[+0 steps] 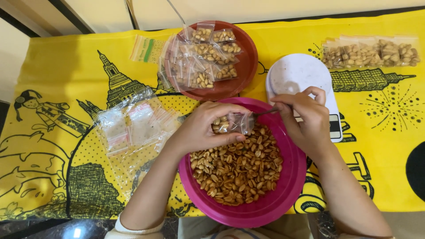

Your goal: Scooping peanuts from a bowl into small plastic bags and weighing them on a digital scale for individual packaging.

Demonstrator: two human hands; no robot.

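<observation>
Over the pink bowl (290, 186) of peanuts (237, 170) at the near edge of the table (62, 84), my left hand (201, 128) pinches a small clear bag (233, 123) with its mouth turned right, the grip closed around it and a few nuts already inside. My right hand (305, 117) is closed on the handle of a spoon (265, 112), its tip at the bag's opening. Done well, I judge, the bag stays low above the bowl so strays fall back in, the mouth is held wide, and the spoon tips slowly. Left of the bowl lie empty bags (133, 126) on the yellow cloth. Just beyond my right hand sits a white scale (296, 73). Farther off, a brown plate (243, 75) carries filled bags (208, 55); more filled bags (369, 54) line the far right.
</observation>
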